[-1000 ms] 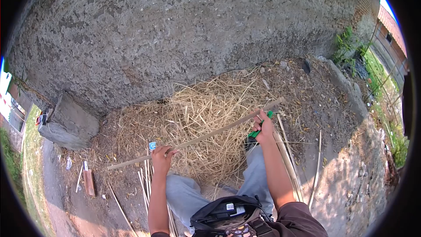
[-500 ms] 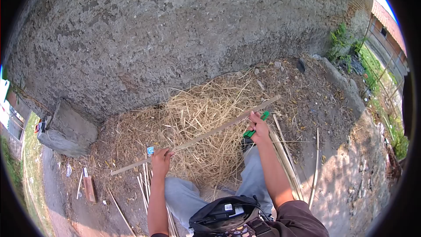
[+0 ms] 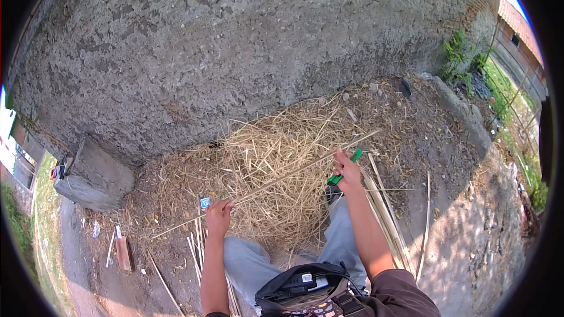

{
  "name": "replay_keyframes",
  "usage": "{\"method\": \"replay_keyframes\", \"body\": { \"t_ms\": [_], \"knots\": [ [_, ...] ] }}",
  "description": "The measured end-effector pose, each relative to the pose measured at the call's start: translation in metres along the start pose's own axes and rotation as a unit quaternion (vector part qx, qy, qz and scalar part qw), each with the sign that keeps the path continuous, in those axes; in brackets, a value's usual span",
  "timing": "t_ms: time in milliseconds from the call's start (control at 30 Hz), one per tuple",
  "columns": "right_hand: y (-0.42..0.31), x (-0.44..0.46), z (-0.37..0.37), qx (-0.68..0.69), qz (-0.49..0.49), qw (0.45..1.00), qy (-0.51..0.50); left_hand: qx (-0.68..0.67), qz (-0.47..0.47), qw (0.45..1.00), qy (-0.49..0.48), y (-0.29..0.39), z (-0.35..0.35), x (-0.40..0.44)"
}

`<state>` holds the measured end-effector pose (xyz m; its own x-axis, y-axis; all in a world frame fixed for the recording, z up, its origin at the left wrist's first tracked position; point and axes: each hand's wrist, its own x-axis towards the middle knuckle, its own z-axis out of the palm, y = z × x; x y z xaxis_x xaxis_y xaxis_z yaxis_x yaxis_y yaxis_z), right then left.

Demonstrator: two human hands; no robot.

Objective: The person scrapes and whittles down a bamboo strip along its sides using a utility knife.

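Note:
A long, thin bamboo strip (image 3: 283,177) slants across in front of me, its right end higher in the view. My left hand (image 3: 218,217) pinches it toward its left end. Near the other end, my right hand (image 3: 348,174) is closed around a green utility knife (image 3: 335,181) and also grips the strip between thumb and fingers. The knife's other end pokes out above the hand; its blade cannot be made out. Beneath the strip lies a heap of pale shavings (image 3: 276,211), between and beyond my knees.
More bamboo strips (image 3: 385,214) lie by my right leg, others (image 3: 197,252) by my left. A rough wall (image 3: 247,53) rises ahead. A concrete block (image 3: 100,170) stands at left, near a brown wood piece (image 3: 123,252). A black pouch (image 3: 302,287) rests at my waist.
The bamboo strip has turned about its length, from showing its broad face to showing a narrow edge. Both hands keep their hold and have hardly moved.

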<state>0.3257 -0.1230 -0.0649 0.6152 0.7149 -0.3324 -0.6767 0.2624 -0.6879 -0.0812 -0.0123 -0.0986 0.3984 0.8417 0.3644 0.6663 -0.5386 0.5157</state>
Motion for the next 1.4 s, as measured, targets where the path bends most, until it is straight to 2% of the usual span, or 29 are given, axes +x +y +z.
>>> {"method": "replay_keyframes", "body": {
  "t_ms": [133,200,467,567,700,767,1133,1200,1400],
  "knots": [
    [0.000,-0.001,-0.001,-0.017,-0.017,1.000,0.011,0.018,0.017,1.000,0.012,0.000,-0.001,-0.003],
    [0.000,-0.002,0.000,-0.030,-0.032,0.999,0.022,0.006,-0.021,0.999,-0.025,0.000,-0.002,-0.002],
    [0.002,-0.002,0.001,-0.112,-0.086,0.987,0.082,-0.033,-0.031,0.999,0.000,0.000,0.002,-0.002],
    [0.001,-0.004,0.003,-0.104,-0.089,0.986,0.094,-0.039,-0.048,0.998,-0.007,0.001,0.001,-0.002],
    [0.004,0.001,-0.002,-0.086,-0.081,0.989,0.088,-0.020,-0.104,0.993,-0.052,0.000,0.003,-0.004],
    [0.004,0.001,-0.002,-0.030,-0.061,0.993,0.095,-0.029,-0.101,0.993,-0.050,-0.003,0.006,-0.005],
    [0.007,0.006,-0.007,-0.004,-0.018,0.997,0.081,-0.009,-0.081,0.996,-0.040,0.000,0.006,-0.005],
    [0.007,0.006,-0.007,0.011,-0.017,0.997,0.074,-0.022,-0.121,0.991,-0.052,0.002,0.005,-0.004],
    [0.006,0.006,-0.004,0.020,-0.007,0.999,0.050,-0.025,-0.143,0.987,-0.068,0.008,0.001,-0.003]
  ]
}}
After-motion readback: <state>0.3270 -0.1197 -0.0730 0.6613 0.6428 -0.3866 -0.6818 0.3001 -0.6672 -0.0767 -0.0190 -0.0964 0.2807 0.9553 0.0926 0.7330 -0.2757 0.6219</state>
